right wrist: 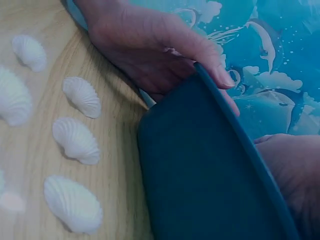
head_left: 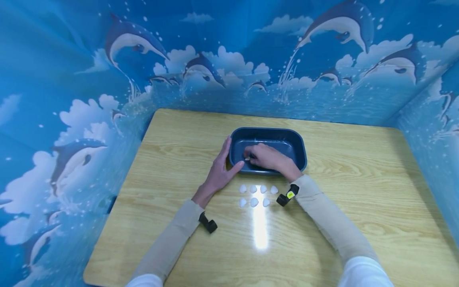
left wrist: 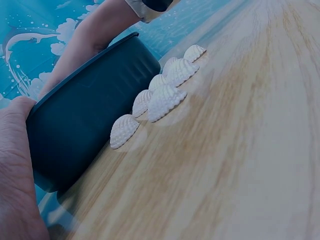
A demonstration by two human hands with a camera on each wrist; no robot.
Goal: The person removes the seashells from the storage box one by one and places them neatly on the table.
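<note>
A dark blue rectangular basin (head_left: 267,172) stands on the table. My left hand (head_left: 219,169) lies against its left end, fingers straight along the outer wall and thumb over the near corner of the rim. Inside the basin is my right hand (head_left: 265,156), its fingers curled and pointing down near the left part of the floor. A small pale shell-like piece (head_left: 247,159) shows at the right fingertips, too small to make out fully. In both wrist views the basin wall hides those fingertips. White ribbed seashells (left wrist: 166,101) lie in two rows on the tabletop, just in front of the basin.
The wooden table (head_left: 172,159) has light grain and a bright glare streak near the shells. A blue dolphin-print backdrop (head_left: 229,91) rises behind it and along both sides. Each wrist wears a small black camera (head_left: 211,226).
</note>
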